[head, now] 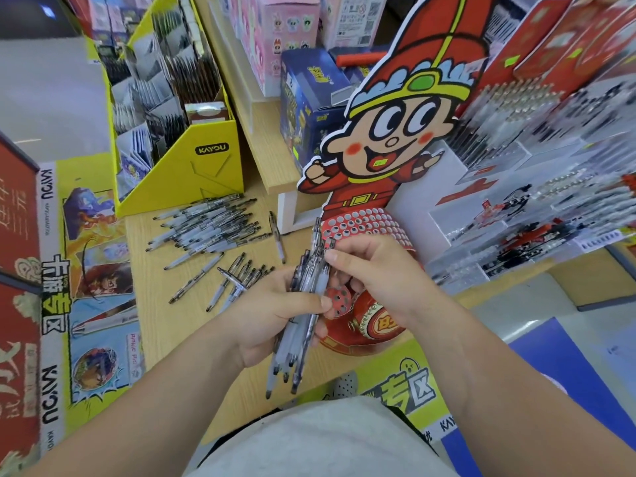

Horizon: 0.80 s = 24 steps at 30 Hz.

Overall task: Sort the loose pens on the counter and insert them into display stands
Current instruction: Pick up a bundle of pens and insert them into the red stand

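My left hand (275, 315) grips a bundle of several clear-barrelled pens (301, 339), tips pointing down toward me. My right hand (375, 280) pinches the top end of one pen in that bundle. A heap of loose pens (210, 225) lies on the wooden counter (158, 325) to the left, with a smaller scatter (234, 280) just beside my left hand. The red cartoon-figure display stand (361, 228), with a perforated hole panel, stands right behind my hands. Tiered clear pen displays (537, 201) fill the right.
A yellow KAYOU card box (192, 166) stands at the back left. A raised wooden shelf (265, 153) carries blue (306, 108) and pink boxes (275, 39). Red boxes (17, 235) line the far left edge. The counter's front edge runs below my arms.
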Each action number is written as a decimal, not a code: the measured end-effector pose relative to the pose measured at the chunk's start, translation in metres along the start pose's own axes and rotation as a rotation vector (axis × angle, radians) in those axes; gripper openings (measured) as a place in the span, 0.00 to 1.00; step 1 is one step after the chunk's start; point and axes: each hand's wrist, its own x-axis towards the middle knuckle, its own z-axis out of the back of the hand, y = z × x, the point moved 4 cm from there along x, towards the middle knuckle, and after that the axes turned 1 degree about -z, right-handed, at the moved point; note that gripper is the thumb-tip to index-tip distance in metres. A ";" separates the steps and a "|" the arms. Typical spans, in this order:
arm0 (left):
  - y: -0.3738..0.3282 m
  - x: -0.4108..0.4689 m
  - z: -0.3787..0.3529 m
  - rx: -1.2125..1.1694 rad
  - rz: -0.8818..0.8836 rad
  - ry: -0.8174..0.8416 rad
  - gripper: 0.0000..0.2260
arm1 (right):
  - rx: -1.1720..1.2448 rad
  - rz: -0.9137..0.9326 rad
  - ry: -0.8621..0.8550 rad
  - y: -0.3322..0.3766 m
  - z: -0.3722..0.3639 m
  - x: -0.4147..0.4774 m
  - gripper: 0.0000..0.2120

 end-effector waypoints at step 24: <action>0.030 0.004 -0.040 -0.201 0.107 -0.417 0.15 | 0.250 -0.054 0.121 -0.037 0.063 -0.006 0.06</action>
